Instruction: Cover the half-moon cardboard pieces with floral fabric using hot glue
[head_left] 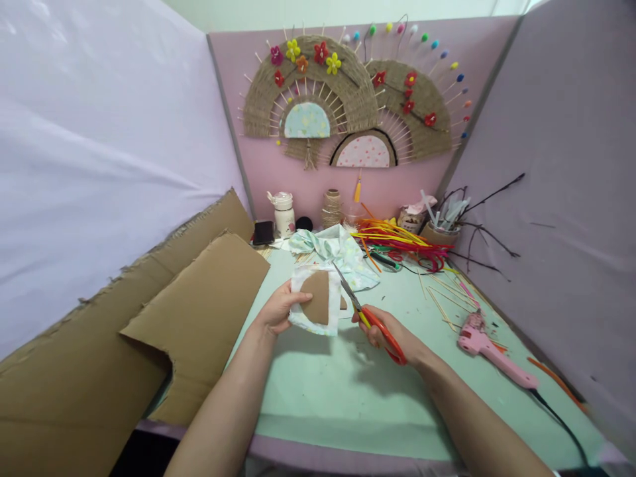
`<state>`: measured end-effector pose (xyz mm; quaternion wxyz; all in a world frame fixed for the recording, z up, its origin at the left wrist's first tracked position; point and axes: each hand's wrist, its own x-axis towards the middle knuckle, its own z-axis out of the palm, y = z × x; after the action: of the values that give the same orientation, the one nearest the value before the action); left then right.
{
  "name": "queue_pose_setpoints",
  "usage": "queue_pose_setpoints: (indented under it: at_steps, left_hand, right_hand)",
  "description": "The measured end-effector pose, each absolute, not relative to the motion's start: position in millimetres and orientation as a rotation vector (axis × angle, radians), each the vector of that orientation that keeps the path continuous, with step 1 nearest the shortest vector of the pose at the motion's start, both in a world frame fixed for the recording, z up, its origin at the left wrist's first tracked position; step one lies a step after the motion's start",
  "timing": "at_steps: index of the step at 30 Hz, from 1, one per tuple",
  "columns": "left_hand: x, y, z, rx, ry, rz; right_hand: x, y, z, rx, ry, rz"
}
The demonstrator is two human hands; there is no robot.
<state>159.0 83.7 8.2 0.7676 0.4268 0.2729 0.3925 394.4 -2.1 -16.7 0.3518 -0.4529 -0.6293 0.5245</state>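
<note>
My left hand (281, 307) grips a piece of white fabric (334, 291) with a half-round piece of brown cardboard (318, 298) lying on it, thumb on top of the cardboard. My right hand (387, 329) is closed around a pair of scissors (373, 323) with red and yellow handles. The blades point up and left, close to the fabric's right edge. A second small white piece with a bit of brown shows behind that edge, partly hidden. Beyond the hands lies a crumpled patterned cloth (342, 248) on the table.
Big cardboard sheets (209, 298) lean along the left. A pink glue gun (497, 354) with a black cord lies at right, near thin sticks (442, 305). Behind are colourful pipe cleaners (402, 238), a twine spool (332, 209), a white bottle (283, 215) and branches in a pot (441, 233).
</note>
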Motion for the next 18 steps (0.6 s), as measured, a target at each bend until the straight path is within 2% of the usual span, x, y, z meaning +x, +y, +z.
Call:
queue_pose_setpoints:
  at_steps: [18]
  left_hand:
    - [159.4,82.3,10.1,0.905,0.608,0.818]
  right_hand:
    - [391.5,-4.3,-10.5,-1.313,-1.583,1.336]
